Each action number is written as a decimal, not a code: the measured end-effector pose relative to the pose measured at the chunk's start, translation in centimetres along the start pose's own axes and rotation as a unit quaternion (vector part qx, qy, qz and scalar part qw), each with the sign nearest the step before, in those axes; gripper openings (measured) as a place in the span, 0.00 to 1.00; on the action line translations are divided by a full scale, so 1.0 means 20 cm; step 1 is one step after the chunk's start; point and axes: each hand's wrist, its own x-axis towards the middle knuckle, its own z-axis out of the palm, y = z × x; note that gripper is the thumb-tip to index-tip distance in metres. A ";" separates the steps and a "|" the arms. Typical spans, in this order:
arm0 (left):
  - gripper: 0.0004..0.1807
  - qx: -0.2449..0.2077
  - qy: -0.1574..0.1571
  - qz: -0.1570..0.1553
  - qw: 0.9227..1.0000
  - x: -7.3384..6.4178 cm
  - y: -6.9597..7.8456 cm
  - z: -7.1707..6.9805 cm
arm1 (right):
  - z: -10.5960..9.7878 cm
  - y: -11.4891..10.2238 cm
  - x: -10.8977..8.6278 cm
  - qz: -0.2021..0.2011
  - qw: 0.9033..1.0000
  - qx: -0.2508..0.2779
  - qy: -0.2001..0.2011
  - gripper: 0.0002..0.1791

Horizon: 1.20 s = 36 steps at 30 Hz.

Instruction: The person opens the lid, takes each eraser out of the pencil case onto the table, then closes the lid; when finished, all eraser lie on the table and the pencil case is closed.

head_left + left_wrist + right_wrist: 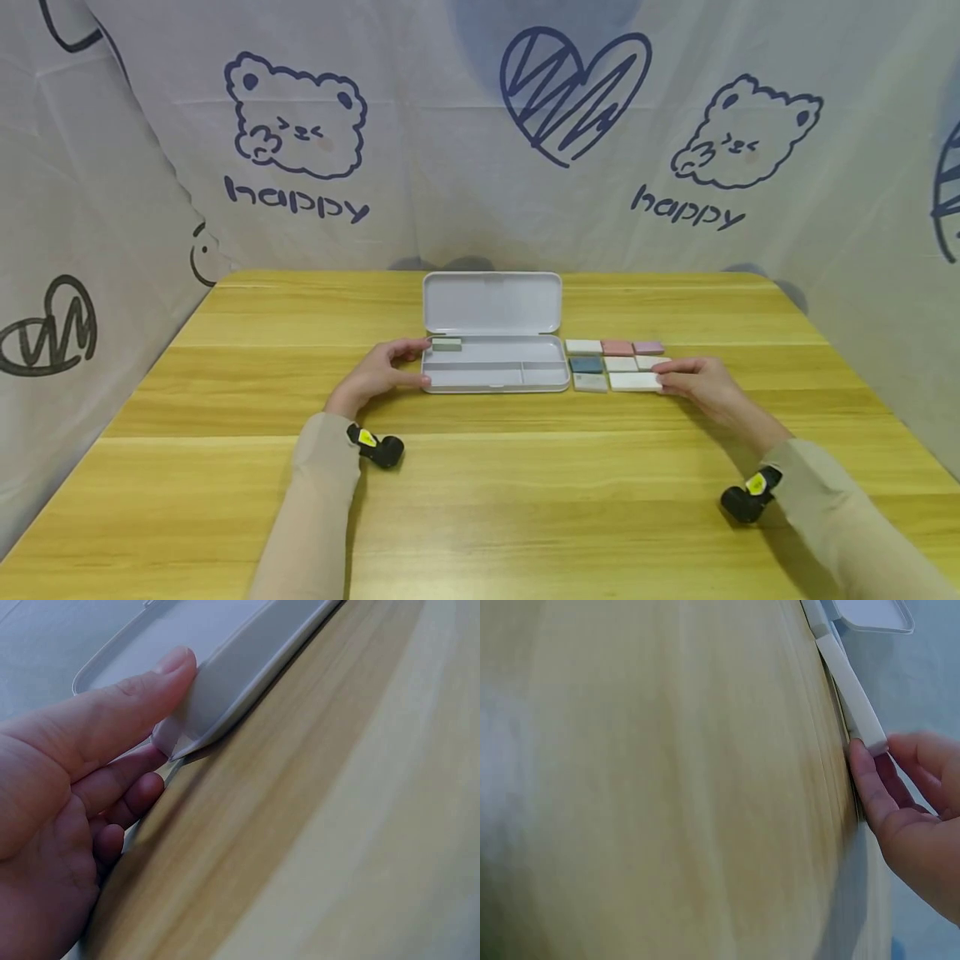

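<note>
A white pencil case (487, 377) lies open on the table, its lid (492, 304) raised at the back. My left hand (378, 373) holds the case's left end, thumb at the front corner and fingers farther back. A pale green block (447, 344) sits in the left of the case's back compartment. To the right, my right hand (701, 387) pinches the right end of a long white block (632, 382) between thumb and fingers. In the right wrist view, that block (853, 697) tilts slightly, its near end between the fingertips (866, 776).
Right of the case, small rectangular blocks stand in rows: a white one (582, 347), a pink one (617, 347), a purple one (648, 347), a blue one (586, 365), a grey one (590, 382) and other pale ones. Behind the wooden table (487, 500) hangs a printed white cloth (435, 150).
</note>
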 end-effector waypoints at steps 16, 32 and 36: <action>0.33 -0.009 -0.006 0.044 0.999 -0.01 -0.02 -0.01 | 0.03 -0.06 -0.01 0.009 0.952 -0.306 0.027 0.20; 0.33 -0.003 -0.002 0.004 1.000 0.01 0.00 0.00 | 0.03 -0.13 -0.02 -0.009 0.945 -0.328 0.015 0.19; 0.33 -0.003 -0.002 0.017 1.000 0.00 -0.01 0.00 | 0.04 -0.16 0.01 -0.013 0.934 -0.356 0.027 0.18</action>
